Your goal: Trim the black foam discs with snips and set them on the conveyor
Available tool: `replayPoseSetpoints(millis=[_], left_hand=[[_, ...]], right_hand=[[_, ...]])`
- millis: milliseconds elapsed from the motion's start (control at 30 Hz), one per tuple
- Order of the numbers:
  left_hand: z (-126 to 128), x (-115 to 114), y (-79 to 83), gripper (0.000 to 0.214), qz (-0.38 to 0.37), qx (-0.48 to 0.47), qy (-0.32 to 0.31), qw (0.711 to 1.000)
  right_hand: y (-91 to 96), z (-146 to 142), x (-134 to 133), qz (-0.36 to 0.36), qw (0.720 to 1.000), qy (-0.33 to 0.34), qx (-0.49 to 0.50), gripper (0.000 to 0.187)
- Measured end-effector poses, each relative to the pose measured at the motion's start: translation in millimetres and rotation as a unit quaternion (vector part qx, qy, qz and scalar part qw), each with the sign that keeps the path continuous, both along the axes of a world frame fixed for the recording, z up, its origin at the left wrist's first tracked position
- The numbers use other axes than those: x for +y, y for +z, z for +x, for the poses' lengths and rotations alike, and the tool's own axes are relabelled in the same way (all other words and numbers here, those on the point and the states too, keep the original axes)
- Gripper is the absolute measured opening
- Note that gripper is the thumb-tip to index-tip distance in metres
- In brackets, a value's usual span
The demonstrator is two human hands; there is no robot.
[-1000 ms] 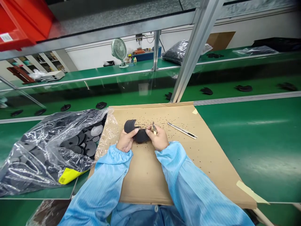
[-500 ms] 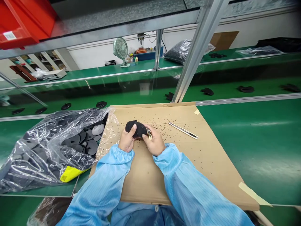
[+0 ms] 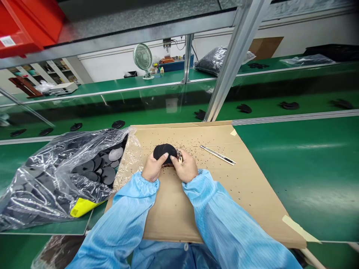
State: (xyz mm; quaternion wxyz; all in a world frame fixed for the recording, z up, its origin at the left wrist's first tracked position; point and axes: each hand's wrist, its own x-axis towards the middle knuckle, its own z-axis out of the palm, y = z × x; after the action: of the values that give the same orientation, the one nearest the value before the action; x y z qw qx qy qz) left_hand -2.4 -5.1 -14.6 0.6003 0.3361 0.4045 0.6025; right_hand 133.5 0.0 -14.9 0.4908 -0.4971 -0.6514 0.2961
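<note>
and here we go at the cardboard sheet [image 3: 174,220], taped down on the green surface [image 3: 294,179]. the left hand [image 3: 153,168] has a firm grip on a black rubbery disc [image 3: 165,152], fingers curled over its top, and the disc sits between both hands, over the far half of the sheet. the right hand [image 3: 186,167] is in a narrow grip, pinching a small metal tool [image 3: 179,157] right at the disc's edge; its tip is too small to make out. black crumbs [image 3: 193,144] are peppered across the cardboard, and a utility knife [image 3: 218,155] lies off to the right of the hands, not touched. over on the left, a clear plastic bag [image 3: 56,183] packed with more black discs [image 3: 108,175] lies against the sheet's edge, a yellow label [image 3: 81,207] showing at its corner. light blue sleeves [image 3: 123,220] run up to both wrists!
</note>
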Motion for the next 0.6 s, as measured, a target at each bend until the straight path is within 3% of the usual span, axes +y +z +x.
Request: replayPoseSetpoints(millis=[100, 300, 433, 600], left_hand=[[0.0, -0.6, 0.9, 0.05, -0.003, -0.002, -0.009, 1.0], [-1.8, -1.0, -1.3, 0.047, 0.02, 0.001, -0.044, 0.999], [-4.0, 0.0, -5.2, 0.044, 0.045, 0.015, -0.055, 0.997], [-3.9, -0.5, -4.5, 0.039, 0.079, 0.031, -0.067, 0.994]], right_hand=[[-1.0, 2.2, 1.8, -0.014, 1.0, -0.005, 0.008, 0.038], [-2.9, 6.5, 7.2, -0.049, 0.994, 0.026, 0.09, 0.035], [-2.4, 6.6, 9.2, -0.079, 0.979, 0.071, 0.173, 0.035], [0.5, 4.6, 8.1, -0.112, 0.961, 0.066, 0.242, 0.036]])
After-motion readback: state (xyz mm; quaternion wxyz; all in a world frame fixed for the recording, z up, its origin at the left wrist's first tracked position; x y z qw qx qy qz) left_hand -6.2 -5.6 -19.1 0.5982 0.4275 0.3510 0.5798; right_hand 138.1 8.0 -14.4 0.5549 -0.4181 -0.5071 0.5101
